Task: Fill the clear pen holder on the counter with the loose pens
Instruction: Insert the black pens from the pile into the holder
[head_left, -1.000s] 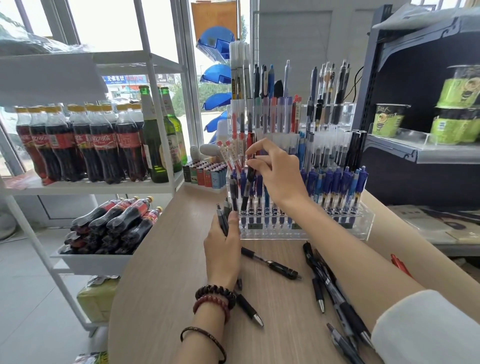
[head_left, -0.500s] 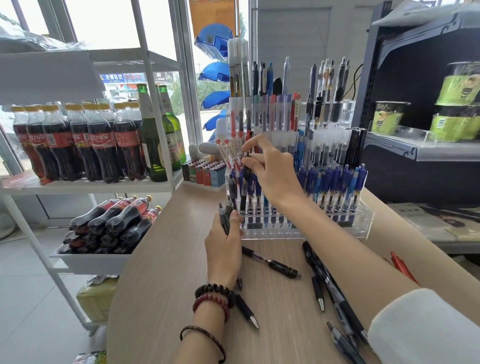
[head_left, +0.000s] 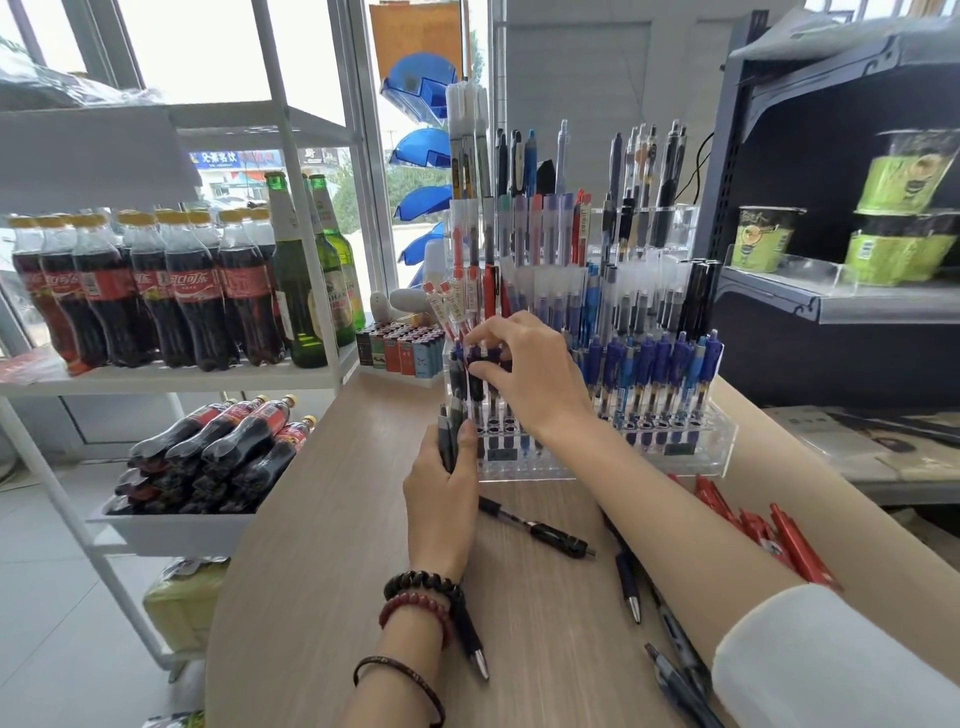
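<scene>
Beside a shelf of cola bottles (head_left: 130, 291), a person is restocking a shop's pen display, the left hand (head_left: 441, 493) curling its fingers and thumb around a bunch of spare pens (head_left: 449, 431) held upright at the clear pen holder (head_left: 675, 460), which is standing on the wooden counter (head_left: 322, 545) just beyond both hands. The right hand (head_left: 530, 374) is pinching the top of a dark pen (head_left: 475, 376) between thumb and forefinger at the left end of the front row. To seat it well, the pen probably needs to be kept upright over an open hole and eased straight down without knocking its neighbours. More loose pens (head_left: 540, 532) are lying near the wrists, and red pens (head_left: 769, 535) are waiting at the far right.
</scene>
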